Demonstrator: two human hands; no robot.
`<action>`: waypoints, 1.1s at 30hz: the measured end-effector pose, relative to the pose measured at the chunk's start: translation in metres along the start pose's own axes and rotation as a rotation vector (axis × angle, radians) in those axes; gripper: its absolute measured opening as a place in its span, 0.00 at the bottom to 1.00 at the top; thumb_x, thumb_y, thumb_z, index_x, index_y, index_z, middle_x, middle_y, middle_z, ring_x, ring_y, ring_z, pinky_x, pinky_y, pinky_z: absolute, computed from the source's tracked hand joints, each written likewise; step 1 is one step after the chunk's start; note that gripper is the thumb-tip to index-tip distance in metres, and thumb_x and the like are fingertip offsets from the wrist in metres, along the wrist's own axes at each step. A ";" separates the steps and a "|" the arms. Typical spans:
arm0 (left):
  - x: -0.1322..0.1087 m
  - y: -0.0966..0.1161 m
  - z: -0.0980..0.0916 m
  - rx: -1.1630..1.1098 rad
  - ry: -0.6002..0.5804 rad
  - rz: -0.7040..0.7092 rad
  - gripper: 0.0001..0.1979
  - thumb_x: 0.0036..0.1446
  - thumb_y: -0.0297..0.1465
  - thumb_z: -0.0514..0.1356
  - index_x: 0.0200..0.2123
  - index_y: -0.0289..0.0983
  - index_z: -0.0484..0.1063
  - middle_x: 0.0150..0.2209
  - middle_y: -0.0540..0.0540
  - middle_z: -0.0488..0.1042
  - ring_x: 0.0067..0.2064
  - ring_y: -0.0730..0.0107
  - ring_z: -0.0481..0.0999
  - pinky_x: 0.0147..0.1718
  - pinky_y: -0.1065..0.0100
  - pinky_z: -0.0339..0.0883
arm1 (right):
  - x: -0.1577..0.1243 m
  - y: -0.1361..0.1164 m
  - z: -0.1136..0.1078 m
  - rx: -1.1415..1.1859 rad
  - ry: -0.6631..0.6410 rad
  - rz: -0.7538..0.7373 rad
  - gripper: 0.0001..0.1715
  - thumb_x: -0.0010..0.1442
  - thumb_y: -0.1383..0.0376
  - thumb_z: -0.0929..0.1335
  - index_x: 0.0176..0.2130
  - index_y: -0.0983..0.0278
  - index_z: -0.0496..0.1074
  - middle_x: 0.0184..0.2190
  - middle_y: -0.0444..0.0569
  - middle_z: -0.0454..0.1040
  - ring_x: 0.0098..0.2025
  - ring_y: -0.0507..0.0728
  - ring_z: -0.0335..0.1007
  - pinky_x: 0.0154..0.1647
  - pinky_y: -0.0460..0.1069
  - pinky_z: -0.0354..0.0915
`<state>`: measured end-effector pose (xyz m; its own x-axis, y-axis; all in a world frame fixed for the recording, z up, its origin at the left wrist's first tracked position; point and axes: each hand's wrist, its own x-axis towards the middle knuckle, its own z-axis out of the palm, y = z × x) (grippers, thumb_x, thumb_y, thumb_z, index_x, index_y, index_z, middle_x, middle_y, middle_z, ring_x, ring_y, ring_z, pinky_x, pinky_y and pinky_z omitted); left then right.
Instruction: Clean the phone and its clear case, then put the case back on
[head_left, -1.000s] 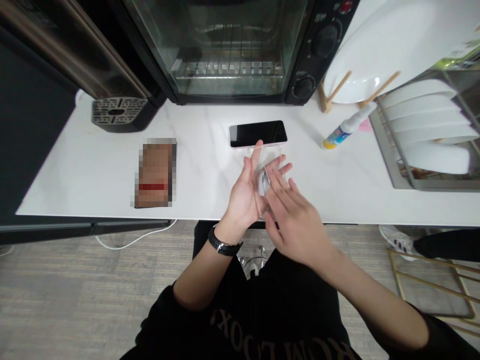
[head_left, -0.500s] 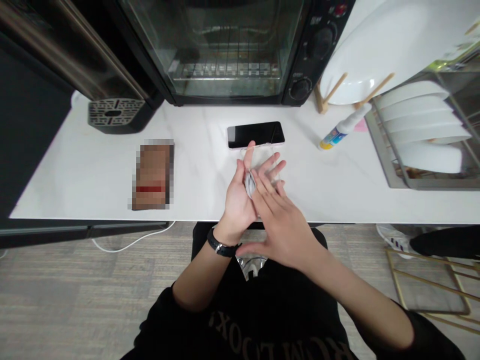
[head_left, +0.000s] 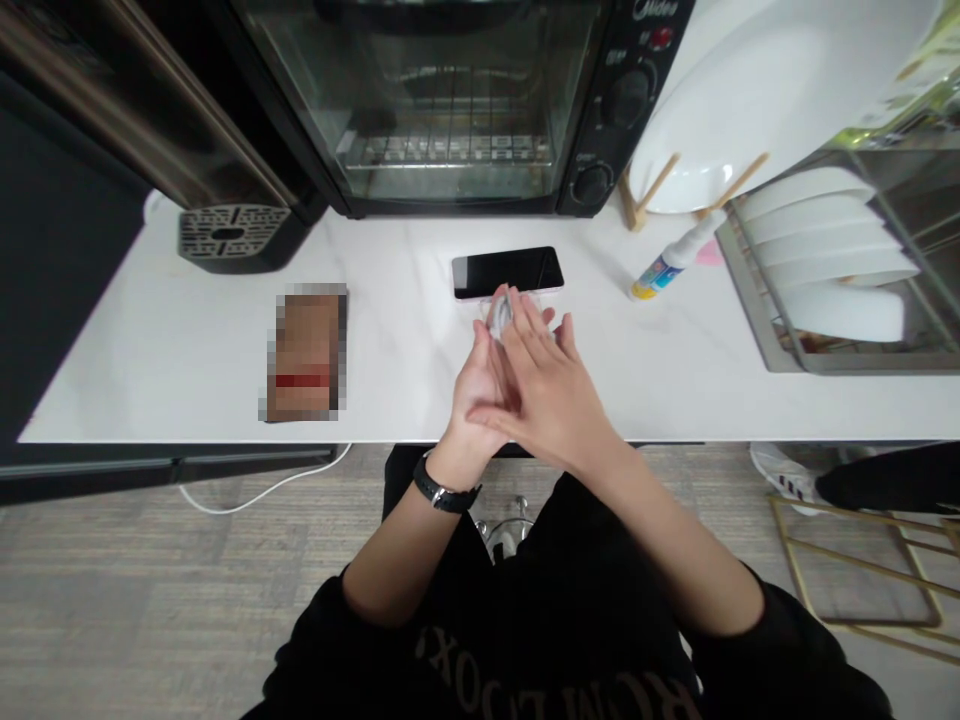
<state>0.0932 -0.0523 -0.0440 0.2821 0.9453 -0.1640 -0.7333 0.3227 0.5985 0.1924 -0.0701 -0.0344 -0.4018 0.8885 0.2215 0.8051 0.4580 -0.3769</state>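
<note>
My left hand (head_left: 474, 395) lies palm up near the counter's front edge, with a clear phone case (head_left: 535, 300) resting in it, mostly covered by fingers. Across it lies my right hand (head_left: 553, 392), its fingers flat and pressing a crumpled white wipe (head_left: 500, 316) against the case. The right thumb reaches over the base of my left palm. Just beyond my fingertips a black-screened phone (head_left: 508, 273) lies flat on the white counter (head_left: 397, 330).
A toaster oven (head_left: 457, 150) stands at the back. To the left are a drip tray (head_left: 232, 235) of a dark machine and a blurred-out brown item (head_left: 306, 355). On the right stand a spray bottle (head_left: 667, 268), a large white plate (head_left: 720, 120) and a rack of bowls (head_left: 825, 240).
My right hand has slid forward with the wipe, toward the far end of the case. Its thumb has moved from beside the watch onto my left palm. The view has shifted slightly.
</note>
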 end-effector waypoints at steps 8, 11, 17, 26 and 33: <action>-0.009 0.012 -0.002 -0.015 0.069 -0.035 0.32 0.79 0.52 0.42 0.81 0.62 0.41 0.72 0.45 0.72 0.72 0.60 0.73 0.66 0.51 0.70 | -0.070 -0.006 -0.001 -0.049 0.071 -0.167 0.31 0.77 0.54 0.67 0.68 0.71 0.70 0.73 0.67 0.69 0.77 0.67 0.64 0.76 0.71 0.65; -0.009 0.013 -0.002 -0.009 0.085 -0.018 0.33 0.79 0.53 0.41 0.81 0.61 0.38 0.74 0.44 0.70 0.73 0.60 0.72 0.66 0.50 0.70 | -0.082 0.013 -0.011 0.039 0.159 -0.248 0.20 0.77 0.69 0.63 0.63 0.62 0.76 0.67 0.56 0.78 0.71 0.62 0.74 0.70 0.65 0.75; -0.021 0.038 0.008 0.125 0.072 0.105 0.33 0.77 0.56 0.45 0.80 0.67 0.42 0.71 0.48 0.74 0.72 0.60 0.73 0.66 0.53 0.71 | -0.059 0.063 -0.043 0.027 0.353 0.089 0.15 0.77 0.60 0.63 0.51 0.61 0.77 0.36 0.52 0.88 0.31 0.60 0.85 0.30 0.52 0.75; -0.015 0.083 0.019 1.076 -0.282 0.455 0.31 0.67 0.43 0.69 0.72 0.57 0.71 0.73 0.49 0.71 0.71 0.51 0.73 0.76 0.50 0.57 | -0.041 0.076 -0.062 -0.178 0.255 0.170 0.16 0.75 0.56 0.66 0.53 0.62 0.75 0.52 0.61 0.84 0.51 0.70 0.84 0.43 0.59 0.77; 0.017 0.082 0.021 1.557 -0.713 0.480 0.43 0.60 0.47 0.74 0.76 0.55 0.64 0.71 0.44 0.74 0.72 0.45 0.72 0.75 0.43 0.57 | -0.034 0.073 -0.063 0.871 0.193 0.369 0.34 0.75 0.39 0.63 0.60 0.61 0.75 0.52 0.56 0.86 0.42 0.61 0.86 0.46 0.58 0.81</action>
<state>0.0506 -0.0109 0.0191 0.7382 0.5947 0.3184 0.2643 -0.6892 0.6747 0.2920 -0.0684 -0.0124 -0.0471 0.9964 0.0704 0.2292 0.0793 -0.9701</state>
